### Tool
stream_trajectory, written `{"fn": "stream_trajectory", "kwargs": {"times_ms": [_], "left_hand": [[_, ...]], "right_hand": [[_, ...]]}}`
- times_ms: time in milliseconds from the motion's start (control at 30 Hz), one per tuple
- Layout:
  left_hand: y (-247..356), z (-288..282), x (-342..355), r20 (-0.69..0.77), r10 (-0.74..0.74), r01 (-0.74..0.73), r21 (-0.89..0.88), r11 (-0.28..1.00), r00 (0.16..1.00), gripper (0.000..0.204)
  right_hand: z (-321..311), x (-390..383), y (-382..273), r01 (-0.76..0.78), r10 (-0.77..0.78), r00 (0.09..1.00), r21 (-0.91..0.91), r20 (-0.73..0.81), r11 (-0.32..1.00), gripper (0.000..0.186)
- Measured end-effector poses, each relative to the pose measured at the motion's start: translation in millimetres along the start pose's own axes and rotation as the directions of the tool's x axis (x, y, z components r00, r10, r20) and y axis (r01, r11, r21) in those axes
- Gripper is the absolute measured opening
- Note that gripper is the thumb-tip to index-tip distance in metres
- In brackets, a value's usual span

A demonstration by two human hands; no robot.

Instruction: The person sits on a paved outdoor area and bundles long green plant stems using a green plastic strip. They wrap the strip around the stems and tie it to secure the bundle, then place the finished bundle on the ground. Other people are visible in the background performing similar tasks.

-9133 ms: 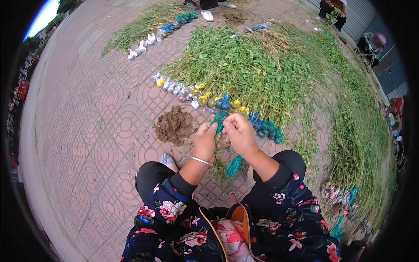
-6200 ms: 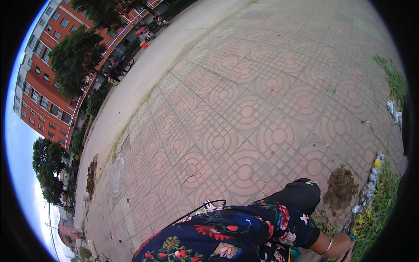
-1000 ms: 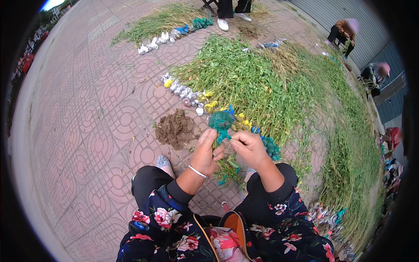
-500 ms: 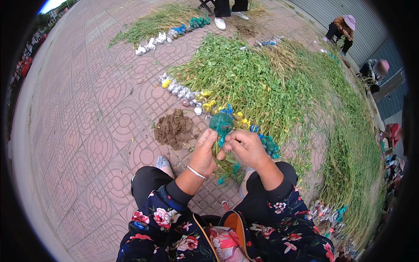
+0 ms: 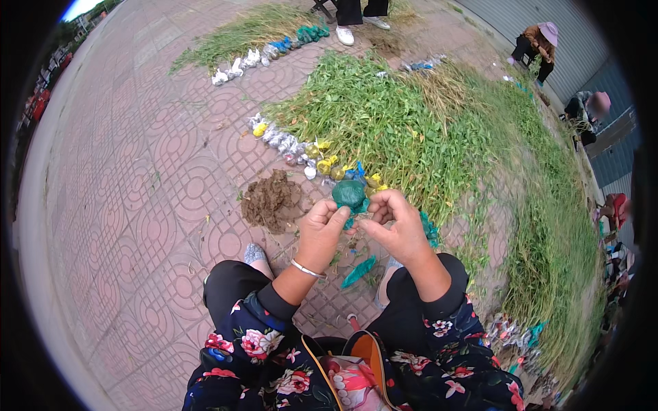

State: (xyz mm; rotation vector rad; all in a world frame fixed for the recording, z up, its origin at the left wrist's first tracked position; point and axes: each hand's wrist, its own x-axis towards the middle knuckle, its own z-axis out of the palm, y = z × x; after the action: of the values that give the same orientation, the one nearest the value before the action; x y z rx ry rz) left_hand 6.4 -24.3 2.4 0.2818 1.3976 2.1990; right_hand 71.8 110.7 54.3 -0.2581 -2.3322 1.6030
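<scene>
Between my hands is a ball-shaped bundle wrapped in a green plastic bag, its loose edges bunched below. My left hand, with a silver bracelet at the wrist, is closed on the gathered edge of the bag, thumb on top. My right hand is at the bag's right side, fingers curled and thumb bent toward them at the plastic edge. What lies inside the bag is hidden. Below my hands, a green plastic strip shows near my right shoe.
A mound of brown mud sits on the paving ahead-left. Leafy green plants lie beyond, with white, yellow and blue bagged root ends along their edge. People sit by the wall at far right; another person's legs show at the top.
The bundle has tipped so its rounded end shows more and the stems beneath are mostly out of sight. My right fingers have spread and shifted slightly rightward.
</scene>
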Motion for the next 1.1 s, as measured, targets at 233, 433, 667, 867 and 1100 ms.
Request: {"fn": "stream_trajectory", "kwargs": {"times_ms": [233, 433, 667, 867, 1100], "left_hand": [[-0.5, 3.3, -1.2, 0.004, 0.017, -0.017, 0.032, 0.999, 1.000, 0.010], [0.2, 1.9, 2.0, -0.038, 0.054, -0.049, 0.120, 0.992, 0.998, 0.009], [1.7, 3.1, 0.3, -0.057, 0.138, -0.110, 0.347, 0.931, 0.989, 0.006], [-4.3, -1.8, 4.4, -0.024, 0.241, -0.176, 0.612, 0.771, 0.970, 0.007], [-1.2, -5.3, 5.1, -0.022, 0.245, -0.167, 0.674, 0.720, 0.969, 0.011]], "right_hand": [[4.1, 1.2, 21.1, 0.090, -0.098, 0.992, -0.107, -0.076, 0.990, 0.011], [1.5, -0.4, 30.9, 0.043, -0.036, 0.997, 0.109, -0.067, 0.993, 0.009], [3.4, 0.1, 14.0, 0.230, -0.231, 0.970, -0.027, -0.071, 0.973, 0.007], [9.5, 0.0, 7.4, 0.402, -0.432, 0.902, -0.362, -0.002, 0.841, 0.010], [15.1, 8.8, 10.0, 0.529, -0.507, 0.840, -0.504, 0.195, 0.682, 0.010]]}}
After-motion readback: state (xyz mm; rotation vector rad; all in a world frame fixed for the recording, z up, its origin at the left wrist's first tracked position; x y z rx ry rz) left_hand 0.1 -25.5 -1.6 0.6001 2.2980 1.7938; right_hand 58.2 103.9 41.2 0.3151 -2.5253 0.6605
